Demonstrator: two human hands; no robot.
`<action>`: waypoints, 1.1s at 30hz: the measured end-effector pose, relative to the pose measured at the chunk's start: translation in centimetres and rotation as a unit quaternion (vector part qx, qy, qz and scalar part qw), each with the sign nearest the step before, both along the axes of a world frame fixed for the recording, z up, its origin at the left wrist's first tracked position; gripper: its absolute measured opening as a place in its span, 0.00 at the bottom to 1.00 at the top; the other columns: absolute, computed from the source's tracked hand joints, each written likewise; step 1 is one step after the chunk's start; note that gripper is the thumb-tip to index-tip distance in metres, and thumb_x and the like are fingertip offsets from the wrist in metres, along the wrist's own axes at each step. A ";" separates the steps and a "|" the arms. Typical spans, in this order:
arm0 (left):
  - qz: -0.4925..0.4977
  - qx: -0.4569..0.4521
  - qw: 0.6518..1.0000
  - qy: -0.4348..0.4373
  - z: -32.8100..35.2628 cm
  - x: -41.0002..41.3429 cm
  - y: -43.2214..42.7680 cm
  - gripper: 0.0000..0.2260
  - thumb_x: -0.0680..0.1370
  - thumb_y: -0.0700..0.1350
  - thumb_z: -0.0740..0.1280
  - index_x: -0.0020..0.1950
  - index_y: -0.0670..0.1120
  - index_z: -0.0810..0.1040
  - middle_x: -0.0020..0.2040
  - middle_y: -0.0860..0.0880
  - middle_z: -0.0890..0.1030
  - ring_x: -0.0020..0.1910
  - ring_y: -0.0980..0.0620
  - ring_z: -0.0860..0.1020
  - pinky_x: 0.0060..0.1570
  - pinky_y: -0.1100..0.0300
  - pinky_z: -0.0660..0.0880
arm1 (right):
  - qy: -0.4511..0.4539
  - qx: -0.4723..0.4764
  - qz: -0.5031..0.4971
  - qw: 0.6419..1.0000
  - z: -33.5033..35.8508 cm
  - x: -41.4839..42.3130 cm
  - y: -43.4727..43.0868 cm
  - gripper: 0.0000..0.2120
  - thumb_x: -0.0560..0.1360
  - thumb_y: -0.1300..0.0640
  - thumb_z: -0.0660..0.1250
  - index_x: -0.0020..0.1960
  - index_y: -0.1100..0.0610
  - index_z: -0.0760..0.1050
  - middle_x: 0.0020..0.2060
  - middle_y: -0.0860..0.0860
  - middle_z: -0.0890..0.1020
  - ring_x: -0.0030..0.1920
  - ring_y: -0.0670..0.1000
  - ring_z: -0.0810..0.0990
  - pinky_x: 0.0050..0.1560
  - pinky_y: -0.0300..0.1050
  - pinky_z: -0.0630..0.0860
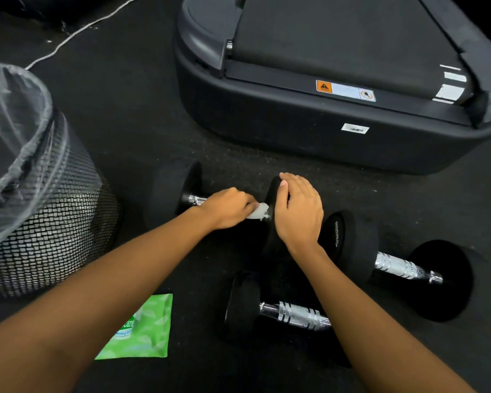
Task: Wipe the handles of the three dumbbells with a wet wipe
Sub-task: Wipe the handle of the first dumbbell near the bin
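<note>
Three black dumbbells with chrome handles lie on the dark floor. The far dumbbell [176, 191] lies left to right in the middle. My left hand [227, 207] is closed around its handle with a white wet wipe [258, 213] pressed against the chrome. My right hand [298, 208] rests on top of that dumbbell's right weight head, gripping it. A second dumbbell [397, 265] lies to the right, its handle bare. The third dumbbell [295, 314] lies nearest me, partly hidden under my right forearm.
A green wet wipe pack [145, 330] lies flat on the floor at lower left. A black mesh bin [48, 222] with a clear liner stands at the left. A treadmill base [323, 126] fills the far side. A white cable [77, 32] runs across the floor at upper left.
</note>
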State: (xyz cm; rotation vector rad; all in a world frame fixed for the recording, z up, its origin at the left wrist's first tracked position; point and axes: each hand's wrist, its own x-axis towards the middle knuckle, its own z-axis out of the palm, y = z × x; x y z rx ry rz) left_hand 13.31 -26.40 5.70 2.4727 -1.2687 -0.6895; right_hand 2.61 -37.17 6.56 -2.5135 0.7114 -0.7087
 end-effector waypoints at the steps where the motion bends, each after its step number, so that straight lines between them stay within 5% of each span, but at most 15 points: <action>1: 0.016 0.015 1.000 0.006 0.1 -0.2 -0.6 0.15 0.82 0.51 0.54 0.58 0.47 0.77 0.51 0.45 0.80 0.49 0.48 0.77 0.49 0.53 0.73 | 0.000 -0.001 0.000 1.000 0.0 0.0 0.0 0.18 0.79 0.55 0.52 0.60 0.58 0.77 0.58 0.52 0.80 0.62 0.50 0.74 0.65 0.48 0.67; 4: -0.004 0.017 1.000 0.001 0.2 -0.9 -1.2 0.14 0.81 0.49 0.54 0.53 0.46 0.77 0.47 0.44 0.79 0.47 0.47 0.77 0.46 0.53 0.72 | 0.000 0.002 -0.002 1.000 0.1 0.0 -0.1 0.18 0.79 0.55 0.52 0.60 0.58 0.77 0.58 0.52 0.80 0.63 0.50 0.74 0.65 0.46 0.65; 9: -0.045 -0.055 0.997 -0.016 -0.7 -0.4 0.8 0.15 0.81 0.49 0.56 0.65 0.48 0.73 0.58 0.48 0.79 0.59 0.51 0.74 0.59 0.54 0.70 | -0.002 0.002 -0.003 1.000 0.1 0.0 0.0 0.18 0.78 0.55 0.52 0.59 0.58 0.77 0.57 0.51 0.80 0.62 0.50 0.74 0.65 0.45 0.65; 15: 0.001 0.034 0.998 -0.046 0.1 -1.1 -1.2 0.15 0.82 0.49 0.52 0.52 0.44 0.76 0.49 0.43 0.79 0.50 0.45 0.77 0.49 0.51 0.72 | -0.001 0.001 -0.001 1.000 0.2 0.0 0.0 0.18 0.79 0.55 0.52 0.60 0.58 0.77 0.58 0.52 0.80 0.62 0.50 0.74 0.65 0.46 0.65; 24: -0.064 -0.135 0.983 -0.106 -1.4 -1.4 1.5 0.17 0.79 0.50 0.62 0.65 0.45 0.72 0.59 0.49 0.77 0.60 0.51 0.72 0.62 0.60 0.64 | 0.002 0.002 -0.003 1.000 0.0 0.0 0.0 0.19 0.79 0.54 0.52 0.60 0.58 0.76 0.58 0.51 0.80 0.63 0.50 0.74 0.66 0.47 0.66; 33: -0.099 -0.168 0.947 -0.254 -1.4 -2.3 1.4 0.13 0.68 0.41 0.73 0.52 0.42 0.77 0.49 0.45 0.78 0.48 0.46 0.77 0.53 0.53 0.73 | 0.009 0.009 0.000 1.000 0.1 0.1 -0.2 0.18 0.79 0.55 0.52 0.61 0.57 0.76 0.58 0.51 0.80 0.63 0.49 0.73 0.66 0.46 0.65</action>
